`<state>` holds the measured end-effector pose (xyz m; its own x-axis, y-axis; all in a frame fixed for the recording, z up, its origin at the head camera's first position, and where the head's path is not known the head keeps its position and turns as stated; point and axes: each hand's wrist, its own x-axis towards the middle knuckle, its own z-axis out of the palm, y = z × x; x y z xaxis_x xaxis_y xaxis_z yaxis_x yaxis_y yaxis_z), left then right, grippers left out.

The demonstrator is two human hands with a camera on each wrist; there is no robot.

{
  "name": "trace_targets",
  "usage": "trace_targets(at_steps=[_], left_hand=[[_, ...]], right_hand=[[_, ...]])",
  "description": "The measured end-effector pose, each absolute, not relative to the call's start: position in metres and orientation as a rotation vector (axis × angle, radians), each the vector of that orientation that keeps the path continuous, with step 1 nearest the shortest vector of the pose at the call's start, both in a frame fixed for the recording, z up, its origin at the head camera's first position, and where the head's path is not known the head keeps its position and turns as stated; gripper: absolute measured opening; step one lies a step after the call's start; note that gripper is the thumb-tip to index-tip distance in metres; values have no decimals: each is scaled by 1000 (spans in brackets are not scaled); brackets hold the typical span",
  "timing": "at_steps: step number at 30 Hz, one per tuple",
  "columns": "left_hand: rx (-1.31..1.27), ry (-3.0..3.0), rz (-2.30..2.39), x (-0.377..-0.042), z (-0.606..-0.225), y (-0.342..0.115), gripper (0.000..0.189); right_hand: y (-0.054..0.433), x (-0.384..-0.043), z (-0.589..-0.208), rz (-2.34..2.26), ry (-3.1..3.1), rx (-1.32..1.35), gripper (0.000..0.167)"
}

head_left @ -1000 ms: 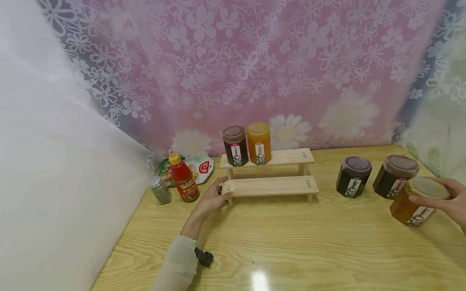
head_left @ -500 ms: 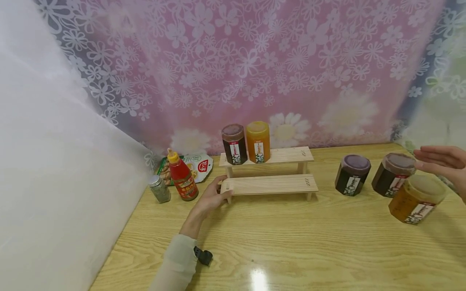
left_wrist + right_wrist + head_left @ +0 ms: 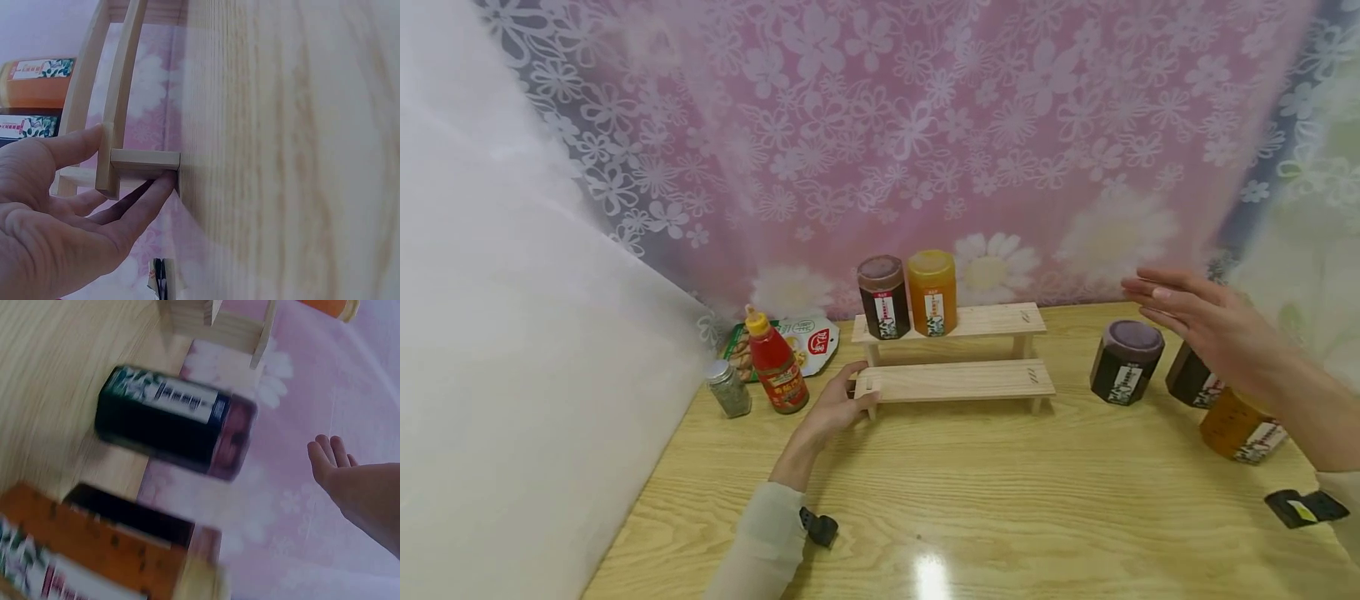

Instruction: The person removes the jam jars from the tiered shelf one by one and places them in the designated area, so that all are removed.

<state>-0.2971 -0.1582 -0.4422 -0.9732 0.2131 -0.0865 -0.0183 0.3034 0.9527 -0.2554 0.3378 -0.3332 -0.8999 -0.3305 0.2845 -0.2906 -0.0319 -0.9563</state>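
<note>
A two-tier wooden rack stands on the table. My left hand grips the left end of its lower shelf; in the left wrist view the thumb lies on the shelf and fingers reach beneath by the leg. A dark jar and an orange jar sit on the upper shelf. My right hand, fingers extended and holding nothing, hovers above several jars at the right: a purple-lidded dark jar, a second dark jar partly hidden by the hand, and an amber jar partly behind the wrist.
Left of the rack stand a red sauce bottle with a yellow cap and a small spice jar. Flat food packets lie behind them. A floral curtain hangs at the back, and a white wall borders the left.
My right hand has let go of the amber jar, lifted, and moved left over the jars toward the purple-lidded one. My left hand keeps its place on the rack.
</note>
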Motion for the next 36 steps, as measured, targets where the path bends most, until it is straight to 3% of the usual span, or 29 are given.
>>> trace_targets(at_steps=[8,20,36], left_hand=[[175,2375,1749,-297,-442,-160,65],[157,2372,1760,-297,-445,-163,64],[157,2374,1733,-298,-443,-157,64]], right_hand=[[287,-283,-333,-2061,2118,-679,45],[211,-315,-350,-2024,2085,-580,64],[140,-352,-358,-2134,2004,-411,75]])
